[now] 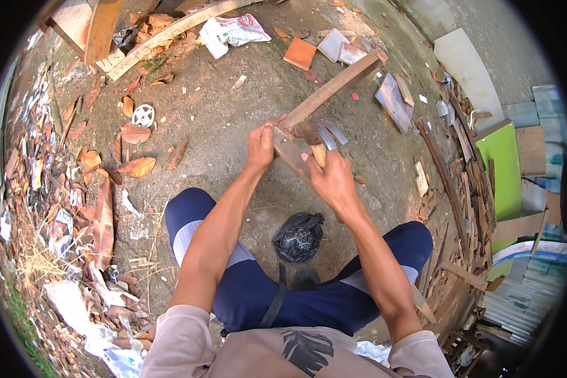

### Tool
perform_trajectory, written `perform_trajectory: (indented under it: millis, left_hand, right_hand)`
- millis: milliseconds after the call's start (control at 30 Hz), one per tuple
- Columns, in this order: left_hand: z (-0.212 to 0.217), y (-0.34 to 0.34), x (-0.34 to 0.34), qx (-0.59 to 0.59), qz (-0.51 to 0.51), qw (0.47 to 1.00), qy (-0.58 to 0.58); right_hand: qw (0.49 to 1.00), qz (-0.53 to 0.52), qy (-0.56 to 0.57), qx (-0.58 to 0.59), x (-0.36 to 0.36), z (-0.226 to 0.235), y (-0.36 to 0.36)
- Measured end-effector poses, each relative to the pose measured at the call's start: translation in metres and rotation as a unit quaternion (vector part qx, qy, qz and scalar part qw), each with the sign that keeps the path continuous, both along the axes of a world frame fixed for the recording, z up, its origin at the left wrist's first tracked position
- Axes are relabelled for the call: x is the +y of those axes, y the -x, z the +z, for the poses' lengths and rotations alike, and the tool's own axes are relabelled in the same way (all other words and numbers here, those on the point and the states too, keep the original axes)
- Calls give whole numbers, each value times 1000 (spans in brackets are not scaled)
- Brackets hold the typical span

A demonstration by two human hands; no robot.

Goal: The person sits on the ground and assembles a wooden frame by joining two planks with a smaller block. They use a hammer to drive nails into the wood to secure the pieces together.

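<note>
On the ground (227,135), the bag of nails (298,239) sits between the person's knees. Before it, the near strip (290,153) and far strip (334,91) form a corner, the hammer (314,137) just right of that corner. Toward the ground's far edge lie a square tile (300,53) and, left of it, a packet (233,34) (the reel (143,115) is nearer, well left). Scrap planks (469,195) line the ground's right edge; litter (60,227) lines its left.
</note>
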State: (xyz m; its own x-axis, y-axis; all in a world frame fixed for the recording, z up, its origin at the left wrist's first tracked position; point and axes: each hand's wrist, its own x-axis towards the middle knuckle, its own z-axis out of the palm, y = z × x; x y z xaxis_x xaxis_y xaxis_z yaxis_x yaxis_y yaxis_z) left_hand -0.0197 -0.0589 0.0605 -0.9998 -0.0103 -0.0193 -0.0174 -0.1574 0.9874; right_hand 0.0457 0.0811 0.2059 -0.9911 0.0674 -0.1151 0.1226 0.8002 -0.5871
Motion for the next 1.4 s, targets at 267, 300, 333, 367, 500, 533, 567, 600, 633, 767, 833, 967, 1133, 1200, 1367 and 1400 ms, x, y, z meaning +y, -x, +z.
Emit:
perform_trajectory:
  millis: [267,300,333,367,500,533,567,600,633,767,833,967,1133,1200,1367,1400]
  left_hand:
    - [-14,3,5,17,-13,998,-55]
    - [-15,2,3,14,-17,998,-61]
    - [-14,3,1,13,-24,997,-66]
    - [-13,5,-4,21,-49,997,-58]
    - [-13,6,-3,33,-39,998,-42]
    - [-14,7,-3,35,-41,998,-30]
    - [-14,8,-3,37,-44,998,-17]
    - [-15,9,-2,32,-34,999,-23]
    - [-15,10,2,26,-29,999,-30]
    - [-14,7,-1,16,-36,999,-20]
    - [-17,10,-7,45,-54,998,-4]
    - [-16,9,-5,42,-62,996,40]
    - [-9,8,-6,23,-85,996,21]
    - [2,1,-7,-15,-89,996,21]
    - [2,20,-30,-45,-206,977,14]
    - [6,26,-34,-88,-222,971,5]
  right_hand:
    - [992,41,-21,-120,45,-13,-12]
    - [985,50,-37,-160,50,-9,-11]
    - [981,49,-44,-181,55,-12,-12]
    - [977,49,-49,-202,59,-22,-15]
    - [981,48,-66,-176,64,-35,-27]
    - [982,47,-81,-164,63,-35,-27]
    - [983,49,-82,-159,62,-36,-28]
    - [983,51,-82,-153,62,-38,-30]
    - [984,47,-84,-149,62,-37,-33]
    - [988,56,-67,-124,58,-41,-36]
    - [991,56,-75,-100,54,-45,-38]
    - [991,37,-69,-109,54,-39,-41]
    - [990,24,-79,-117,52,-36,-41]
    - [990,23,-85,-106,52,-45,-44]
    - [987,24,-109,-112,51,-43,-43]
    - [986,24,-115,-121,52,-42,-42]
